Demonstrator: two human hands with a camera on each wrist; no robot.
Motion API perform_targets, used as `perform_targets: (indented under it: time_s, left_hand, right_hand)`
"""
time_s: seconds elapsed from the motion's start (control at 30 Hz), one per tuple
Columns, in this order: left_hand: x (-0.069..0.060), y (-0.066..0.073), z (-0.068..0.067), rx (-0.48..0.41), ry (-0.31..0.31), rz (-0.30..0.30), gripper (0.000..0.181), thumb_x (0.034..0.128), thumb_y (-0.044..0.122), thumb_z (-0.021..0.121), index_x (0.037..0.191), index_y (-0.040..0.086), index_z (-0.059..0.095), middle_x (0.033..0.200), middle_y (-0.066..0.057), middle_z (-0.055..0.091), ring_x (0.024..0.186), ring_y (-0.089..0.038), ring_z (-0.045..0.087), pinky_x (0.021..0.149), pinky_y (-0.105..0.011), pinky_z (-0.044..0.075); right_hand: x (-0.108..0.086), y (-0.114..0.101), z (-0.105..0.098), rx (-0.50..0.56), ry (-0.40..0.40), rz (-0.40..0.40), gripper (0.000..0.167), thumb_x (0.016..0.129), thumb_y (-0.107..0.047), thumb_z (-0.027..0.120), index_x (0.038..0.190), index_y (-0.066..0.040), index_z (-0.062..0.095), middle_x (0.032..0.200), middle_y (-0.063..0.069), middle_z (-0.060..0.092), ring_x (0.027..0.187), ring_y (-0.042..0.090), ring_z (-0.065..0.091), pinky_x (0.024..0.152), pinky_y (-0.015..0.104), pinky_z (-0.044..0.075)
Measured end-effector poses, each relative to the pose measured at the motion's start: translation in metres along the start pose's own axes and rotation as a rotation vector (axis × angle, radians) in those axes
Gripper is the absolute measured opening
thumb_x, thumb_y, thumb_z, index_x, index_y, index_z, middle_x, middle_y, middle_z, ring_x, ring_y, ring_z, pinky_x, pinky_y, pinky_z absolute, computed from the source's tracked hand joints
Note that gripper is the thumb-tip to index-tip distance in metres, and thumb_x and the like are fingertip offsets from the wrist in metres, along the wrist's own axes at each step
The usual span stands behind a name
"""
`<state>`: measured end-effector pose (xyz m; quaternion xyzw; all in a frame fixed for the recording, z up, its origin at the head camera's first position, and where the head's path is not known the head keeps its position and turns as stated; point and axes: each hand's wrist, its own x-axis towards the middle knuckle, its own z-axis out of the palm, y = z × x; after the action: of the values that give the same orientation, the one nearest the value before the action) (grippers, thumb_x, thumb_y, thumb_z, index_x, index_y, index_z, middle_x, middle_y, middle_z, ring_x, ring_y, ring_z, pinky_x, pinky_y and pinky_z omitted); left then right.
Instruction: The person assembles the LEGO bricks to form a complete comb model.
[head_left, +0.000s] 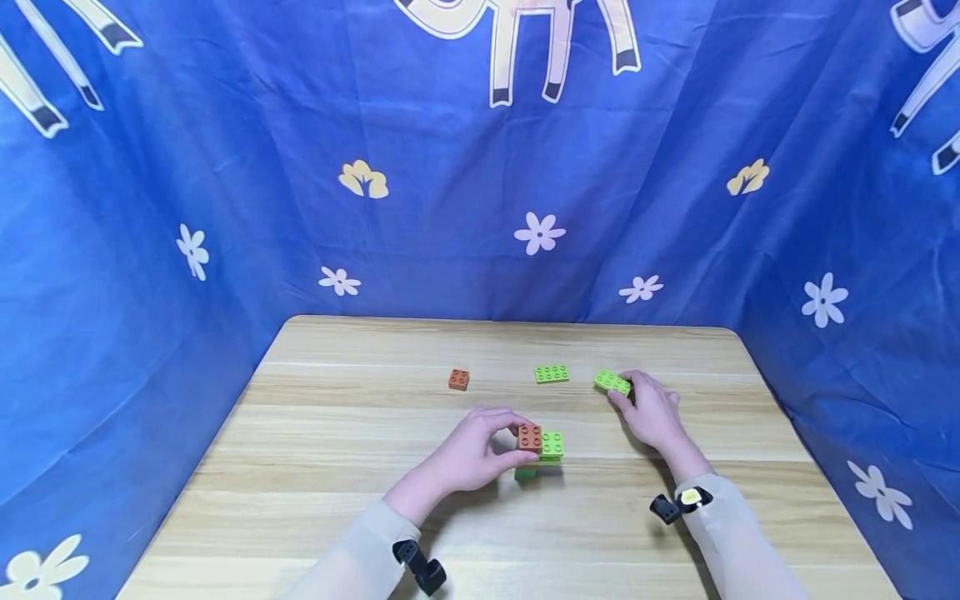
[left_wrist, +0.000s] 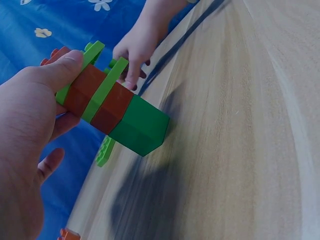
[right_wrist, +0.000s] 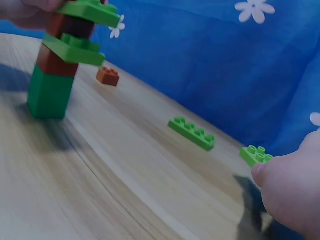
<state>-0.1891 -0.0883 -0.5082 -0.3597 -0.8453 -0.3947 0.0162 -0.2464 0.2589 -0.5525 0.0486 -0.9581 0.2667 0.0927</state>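
A tower of toy building bricks stands on the table. Its base is a dark green block [right_wrist: 50, 95]; above it, reddish-brown bricks [left_wrist: 111, 107] alternate with light green flat bricks [left_wrist: 105, 90] that jut out to one side. My left hand [head_left: 476, 450] grips the tower's top, thumb and fingers around the uppermost brown brick [head_left: 529, 437]. Off to the right, my right hand [head_left: 652, 412] pinches a light green flat brick [head_left: 612, 382] at its right end. In the right wrist view, that hand hides part of this brick, and whether it touches the table is unclear.
Another light green flat brick [head_left: 552, 374] lies behind the tower, left of the right hand. Farther left is a loose brown brick [head_left: 459, 380]. The wooden table [head_left: 337, 400] reaches back to a blue patterned cloth [head_left: 450, 208], which also hangs along both sides.
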Motion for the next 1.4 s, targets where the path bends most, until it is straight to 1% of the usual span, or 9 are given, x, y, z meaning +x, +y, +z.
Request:
perform_targets:
  time_s: [0.1, 0.3, 0.4, 0.63, 0.8, 0.93, 1.13, 1.3, 1.4]
  left_hand:
    - [-0.001, 0.000, 0.000, 0.001, 0.003, 0.001, 0.040, 0.0929, 0.047, 0.081, 0.125, 0.024, 0.074, 0.112, 0.022, 0.070, 0.105, -0.001, 0.064, 0.103, -0.040, 0.047]
    - [-0.001, -0.001, 0.001, -0.013, 0.011, 0.010, 0.039, 0.0927, 0.045, 0.082, 0.125, 0.025, 0.074, 0.111, 0.023, 0.069, 0.105, -0.001, 0.064, 0.103, -0.041, 0.047]
    - [-0.001, -0.002, 0.002, -0.020, 0.016, 0.014, 0.038, 0.0926, 0.045, 0.082, 0.125, 0.025, 0.074, 0.110, 0.023, 0.069, 0.105, -0.001, 0.064, 0.102, -0.041, 0.047]
    - [-0.001, -0.001, 0.002, -0.024, 0.021, 0.013, 0.039, 0.0924, 0.043, 0.083, 0.126, 0.024, 0.074, 0.113, 0.023, 0.070, 0.106, -0.001, 0.065, 0.102, -0.042, 0.047]
    - [-0.001, -0.002, 0.002, -0.018, 0.020, 0.008, 0.040, 0.0926, 0.044, 0.083, 0.127, 0.024, 0.074, 0.114, 0.023, 0.070, 0.106, -0.001, 0.065, 0.101, -0.041, 0.047]
    - [0.000, -0.002, 0.003, -0.014, 0.022, 0.007, 0.040, 0.0926, 0.044, 0.083, 0.127, 0.024, 0.074, 0.113, 0.023, 0.070, 0.105, -0.001, 0.065, 0.101, -0.041, 0.047]
    - [-0.001, -0.002, 0.003, -0.019, 0.023, -0.009, 0.039, 0.0921, 0.042, 0.083, 0.126, 0.025, 0.074, 0.113, 0.022, 0.070, 0.105, -0.001, 0.065, 0.100, -0.041, 0.047]
    - [-0.001, -0.001, 0.002, -0.023, 0.024, -0.009, 0.038, 0.0921, 0.042, 0.084, 0.125, 0.025, 0.074, 0.114, 0.022, 0.071, 0.107, -0.001, 0.065, 0.101, -0.041, 0.047]
    - [-0.001, 0.000, 0.002, -0.015, 0.027, -0.005, 0.038, 0.0923, 0.042, 0.083, 0.124, 0.024, 0.075, 0.113, 0.021, 0.071, 0.106, -0.002, 0.066, 0.101, -0.041, 0.047]
  right_hand:
    - [-0.002, -0.010, -0.004, 0.018, 0.012, -0.032, 0.044, 0.106, -0.030, 0.066, 0.137, 0.001, 0.059, 0.128, 0.021, 0.067, 0.112, 0.040, 0.064, 0.087, 0.057, 0.035]
    - [-0.010, -0.032, -0.012, 0.036, 0.044, -0.133, 0.039, 0.105, -0.026, 0.069, 0.135, -0.002, 0.060, 0.106, 0.008, 0.068, 0.087, 0.025, 0.061, 0.083, 0.050, 0.036]
    - [-0.015, -0.044, -0.017, 0.042, 0.047, -0.185, 0.039, 0.105, -0.024, 0.069, 0.137, -0.003, 0.061, 0.101, 0.004, 0.066, 0.083, 0.020, 0.059, 0.083, 0.048, 0.035]
    - [-0.026, -0.071, -0.028, 0.052, 0.054, -0.292, 0.039, 0.106, -0.026, 0.068, 0.138, -0.004, 0.063, 0.100, -0.002, 0.065, 0.083, 0.014, 0.058, 0.079, 0.042, 0.033]
    - [-0.034, -0.083, -0.033, 0.054, 0.056, -0.342, 0.038, 0.105, -0.026, 0.068, 0.138, -0.006, 0.063, 0.099, -0.006, 0.063, 0.079, 0.009, 0.056, 0.079, 0.040, 0.032]
    - [-0.039, -0.092, -0.036, 0.063, 0.061, -0.378, 0.038, 0.105, -0.024, 0.069, 0.138, -0.006, 0.064, 0.099, -0.006, 0.064, 0.079, 0.008, 0.056, 0.081, 0.040, 0.033]
    - [-0.046, -0.103, -0.039, 0.071, 0.064, -0.423, 0.038, 0.107, -0.028, 0.065, 0.139, -0.008, 0.062, 0.110, -0.003, 0.067, 0.085, 0.009, 0.058, 0.083, 0.040, 0.034]
    - [-0.052, -0.112, -0.042, 0.087, 0.056, -0.458, 0.038, 0.107, -0.028, 0.065, 0.141, -0.011, 0.062, 0.111, -0.005, 0.067, 0.087, 0.011, 0.058, 0.086, 0.041, 0.034]
    - [-0.056, -0.118, -0.043, 0.090, 0.039, -0.466, 0.038, 0.107, -0.029, 0.065, 0.141, -0.013, 0.062, 0.117, -0.004, 0.068, 0.096, 0.014, 0.061, 0.088, 0.042, 0.035]
